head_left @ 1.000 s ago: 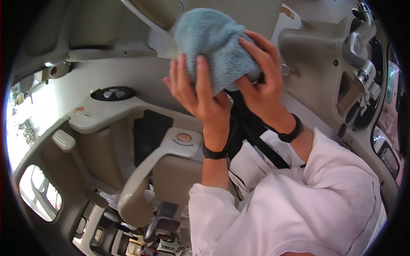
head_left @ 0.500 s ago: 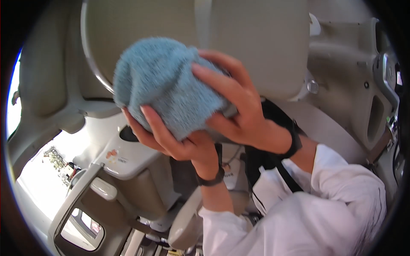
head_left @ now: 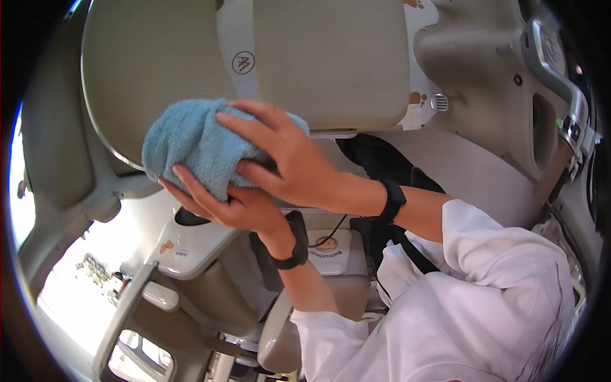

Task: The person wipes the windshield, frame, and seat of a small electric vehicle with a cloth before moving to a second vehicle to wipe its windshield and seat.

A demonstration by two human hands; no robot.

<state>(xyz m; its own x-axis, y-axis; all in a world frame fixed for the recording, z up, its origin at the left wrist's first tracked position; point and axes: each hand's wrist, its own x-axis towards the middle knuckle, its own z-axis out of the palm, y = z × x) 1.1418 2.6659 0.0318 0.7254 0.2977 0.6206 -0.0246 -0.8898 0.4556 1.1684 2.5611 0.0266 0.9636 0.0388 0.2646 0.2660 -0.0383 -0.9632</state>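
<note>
A light blue fluffy towel (head_left: 184,130) is bunched into a rounded bundle, lifted in front of the beige padded seat. My left hand (head_left: 238,207) grips its lower side from below, fingers bent into the cloth. Across the top and right side lies my right hand (head_left: 293,162), its fingers curled over the towel. A dark gap shows under the right palm; whether the cloth wraps something there I cannot tell. Both wrists wear dark bands.
Behind the towel stands the wide beige seat (head_left: 331,57) with a pale centre stripe. A white console with a cup hole (head_left: 191,254) is at left, beside an open door (head_left: 159,296). A metal handle (head_left: 566,83) is at far right. A white printed pad (head_left: 334,254) sits below my hands.
Both hands have moved left with the towel, and the bundle has turned a little. My view has shifted, so more of the seat and the pad below show.
</note>
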